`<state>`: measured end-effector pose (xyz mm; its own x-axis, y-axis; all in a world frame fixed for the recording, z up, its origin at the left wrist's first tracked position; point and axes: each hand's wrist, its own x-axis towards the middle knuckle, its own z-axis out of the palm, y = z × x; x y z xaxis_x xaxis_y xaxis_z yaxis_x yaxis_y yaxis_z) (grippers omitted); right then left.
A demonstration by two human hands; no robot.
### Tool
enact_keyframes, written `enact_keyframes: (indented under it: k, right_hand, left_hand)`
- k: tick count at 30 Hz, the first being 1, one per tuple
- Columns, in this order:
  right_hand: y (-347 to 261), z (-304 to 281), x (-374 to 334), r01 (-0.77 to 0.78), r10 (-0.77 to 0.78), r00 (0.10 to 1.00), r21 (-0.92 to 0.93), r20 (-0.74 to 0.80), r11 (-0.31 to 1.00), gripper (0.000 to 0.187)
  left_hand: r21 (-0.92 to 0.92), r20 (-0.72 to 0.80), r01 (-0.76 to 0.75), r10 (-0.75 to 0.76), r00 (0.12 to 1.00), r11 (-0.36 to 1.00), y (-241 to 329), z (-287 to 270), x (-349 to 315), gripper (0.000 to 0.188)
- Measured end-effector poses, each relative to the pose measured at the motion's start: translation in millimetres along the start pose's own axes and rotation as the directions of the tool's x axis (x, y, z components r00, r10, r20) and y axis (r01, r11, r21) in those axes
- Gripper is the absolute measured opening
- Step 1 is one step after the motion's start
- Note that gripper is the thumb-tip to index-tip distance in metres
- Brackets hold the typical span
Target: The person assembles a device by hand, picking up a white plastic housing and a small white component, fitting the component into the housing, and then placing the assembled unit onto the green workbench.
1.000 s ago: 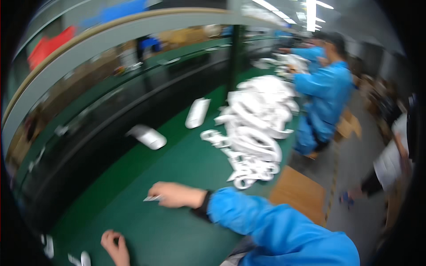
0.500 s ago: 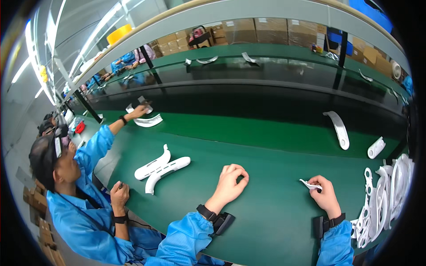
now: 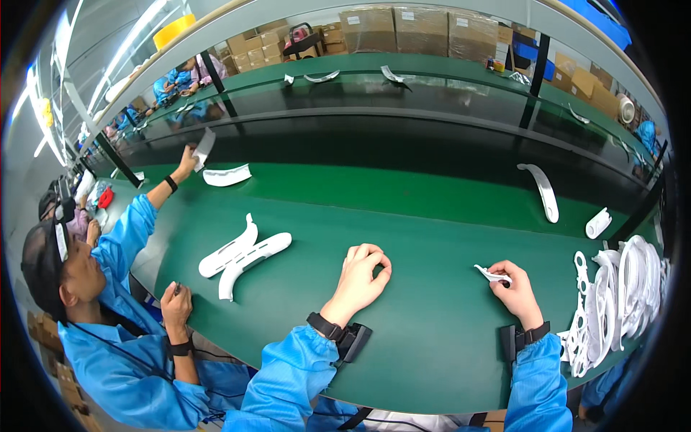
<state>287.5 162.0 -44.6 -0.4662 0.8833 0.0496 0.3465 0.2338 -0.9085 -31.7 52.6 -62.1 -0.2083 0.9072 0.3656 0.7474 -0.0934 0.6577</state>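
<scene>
The white part (image 3: pixel 488 272), pinched by the right hand (image 3: pixel 518 294) over the bench (image 3: pixel 425 345), is probably light and thin; grip its edge, the left hand (image 3: pixel 355 282) being loosely curled, fingertip contact unclear.

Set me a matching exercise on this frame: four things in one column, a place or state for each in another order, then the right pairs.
Things:
1. The person's bare left hand
2. Heap of white, curved pieces
3. The person's bare right hand
4. Pair of long, white, slotted, curved pieces

Places or states:
A. Pinching a small, thin, white curved piece
B. On the flat green tabletop, left of both hands
C. Right of both hands
D. Fingers curled, no object visible in it

Pairs: 1-D, 2-C, 3-A, 4-B
</scene>
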Motion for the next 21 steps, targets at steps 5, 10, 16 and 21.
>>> enact_keyframes:
  k: [5,10,16,21]
  right_hand:
    - [0.2,-14.5,-16.1,0.076,-0.077,0.997,-0.105,-0.010,0.992,0.017]
    - [-5.5,-7.6,-14.5,0.062,-0.066,0.997,-0.123,-0.031,0.990,0.016]
    - [-1.6,-5.2,-12.1,0.005,-0.008,0.997,-0.048,-0.072,0.999,0.017]
    - [11.9,-13.5,-8.6,-0.038,0.042,0.993,0.039,-0.110,0.999,0.017]
  left_hand:
    - [-0.013,0.013,-0.070,0.070,0.997,0.997,8.2,4.8,2.7,0.006]
    - [-0.189,-0.013,0.002,-0.005,1.000,0.982,-2.2,-0.5,1.2,0.014]
    - [0.296,0.047,0.234,-0.258,0.965,0.926,-7.0,-69.9,98.0,0.043]
    - [0.510,-0.196,0.592,-0.586,0.786,0.624,-97.1,-114.6,187.2,0.058]
